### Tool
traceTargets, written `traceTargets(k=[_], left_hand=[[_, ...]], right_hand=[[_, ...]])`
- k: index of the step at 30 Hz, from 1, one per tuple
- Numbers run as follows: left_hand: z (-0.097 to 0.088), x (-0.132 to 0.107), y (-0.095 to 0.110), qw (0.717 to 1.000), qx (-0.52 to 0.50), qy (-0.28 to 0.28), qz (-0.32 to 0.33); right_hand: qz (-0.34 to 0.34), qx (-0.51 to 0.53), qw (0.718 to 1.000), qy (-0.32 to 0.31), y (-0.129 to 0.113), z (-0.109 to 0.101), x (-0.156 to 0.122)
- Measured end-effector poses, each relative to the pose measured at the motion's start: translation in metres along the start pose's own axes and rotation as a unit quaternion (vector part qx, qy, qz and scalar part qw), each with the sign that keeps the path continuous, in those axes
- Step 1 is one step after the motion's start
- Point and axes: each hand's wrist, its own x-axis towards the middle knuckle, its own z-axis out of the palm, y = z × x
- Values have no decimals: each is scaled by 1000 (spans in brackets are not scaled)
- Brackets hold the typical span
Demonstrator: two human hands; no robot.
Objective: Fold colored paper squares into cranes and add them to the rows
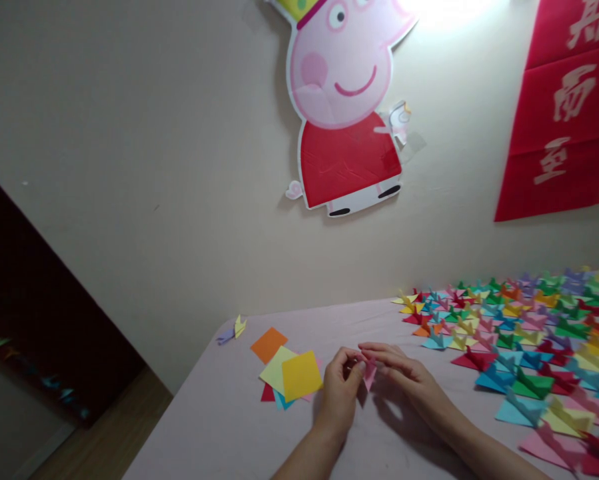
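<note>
Near the front of the table, my left hand (342, 387) pinches a small folded piece of pink origami paper (370, 375) between thumb and fingers. The paper is a narrow pointed shape with its tip downward. My right hand (404, 373) is just right of it, fingers stretched out toward the paper's upper edge; whether they touch it I cannot tell. Left of my hands lies a loose pile of square paper sheets, with a yellow sheet (302, 375) on top, a pale yellow sheet (279, 371) and an orange sheet (269, 346) beside it. Red, blue and pink corners peek out underneath.
Rows of colourful folded paper cranes (524, 333) cover the table's right side. A pale yellow folded piece (240, 327) and a purple one (226, 336) lie at the far left corner of the pink-covered table (199, 427). A pig cutout (349, 160) and red banner (554, 133) hang on the wall.
</note>
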Motion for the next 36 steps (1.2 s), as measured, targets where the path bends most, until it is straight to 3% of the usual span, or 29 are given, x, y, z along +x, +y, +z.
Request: traceTargets(k=[10,16,22,32,36], left_hand=[[-2,2,-4,1000,-7,-3,-13],[-1,1,-4,1000,-4,-10,-17],[0,1,-3,1000,7,-4,-23],[-2,-1,-2,1000,18,-21,-13],[-3,1,-1,1000,-21,17,-9]], right_hand=[[-94,-83,992,18,-8,6,-6],[-81,-108,990,28,-7,2,-4],[-54,-116,989,79,-8,2,-3],[-21,-104,990,89,-3,4,-2],[-24,-96,993,68,-4,5,-2]])
